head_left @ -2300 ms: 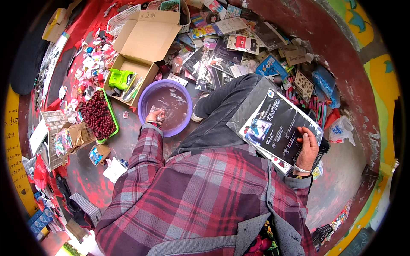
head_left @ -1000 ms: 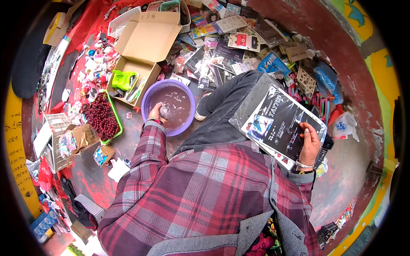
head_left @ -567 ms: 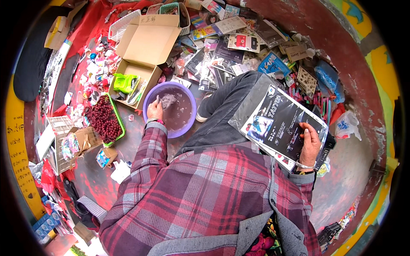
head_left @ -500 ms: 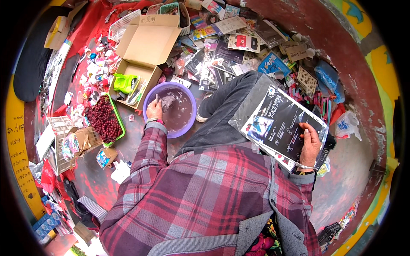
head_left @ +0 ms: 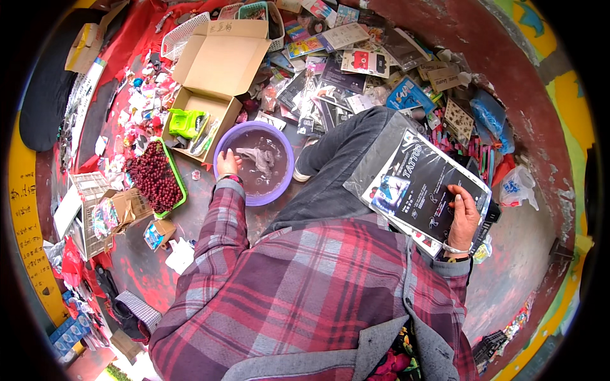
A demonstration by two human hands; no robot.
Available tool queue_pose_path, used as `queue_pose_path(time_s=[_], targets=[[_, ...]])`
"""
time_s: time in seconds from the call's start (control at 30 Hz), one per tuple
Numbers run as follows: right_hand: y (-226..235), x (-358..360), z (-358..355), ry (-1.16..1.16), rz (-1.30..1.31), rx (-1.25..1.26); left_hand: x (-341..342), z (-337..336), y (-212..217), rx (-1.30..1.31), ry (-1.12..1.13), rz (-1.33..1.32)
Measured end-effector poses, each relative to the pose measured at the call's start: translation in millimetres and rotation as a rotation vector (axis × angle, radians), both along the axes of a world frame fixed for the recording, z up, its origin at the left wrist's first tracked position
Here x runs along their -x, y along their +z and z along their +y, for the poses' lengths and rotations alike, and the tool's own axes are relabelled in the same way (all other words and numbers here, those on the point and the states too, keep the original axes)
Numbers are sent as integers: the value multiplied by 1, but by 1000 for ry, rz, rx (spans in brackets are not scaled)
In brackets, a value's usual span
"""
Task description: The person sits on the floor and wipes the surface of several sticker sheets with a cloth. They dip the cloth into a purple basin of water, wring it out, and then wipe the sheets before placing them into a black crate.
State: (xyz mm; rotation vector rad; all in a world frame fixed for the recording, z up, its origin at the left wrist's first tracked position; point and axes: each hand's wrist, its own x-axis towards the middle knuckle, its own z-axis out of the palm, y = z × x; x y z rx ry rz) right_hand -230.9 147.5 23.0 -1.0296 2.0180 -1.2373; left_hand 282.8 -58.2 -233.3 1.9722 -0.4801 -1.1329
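Observation:
Over the left side of a round purple basin (head_left: 289,179), my left hand (head_left: 227,163) has its fingers a little apart. A wet grey cloth (head_left: 260,160) lies spread in the basin's murky water, its narrow end close by my fingertips. It appears loose from them. My right hand (head_left: 465,219) grips a stack of flat packets (head_left: 416,181), clear plastic bags with black printed cards inside. The stack rests over my right thigh, and the fingers lie on its top face with the thumb side partly hidden.
Beyond the basin stands an open cardboard box (head_left: 219,108) holding a bright green packet (head_left: 185,124). Left of it is a green-rimmed tray (head_left: 175,206) of dark red beads. Packets and cards (head_left: 343,82) lie piled at the far side. A clear plastic bag (head_left: 518,187) lies right.
My left hand has shifted slightly left and down, while the bunched cloth has spread to the right in the water. The right hand and packets have barely moved.

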Motion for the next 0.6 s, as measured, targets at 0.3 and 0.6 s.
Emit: queue_pose_path(time_s=[0.3, 0.6], targets=[[10, -5, -5, 15, 42, -89, 26, 24, -75, -212, -1072, -799], [14, -1, -9, 64, 15, -176, 93, -12, -42, -860, -1633, -960]])
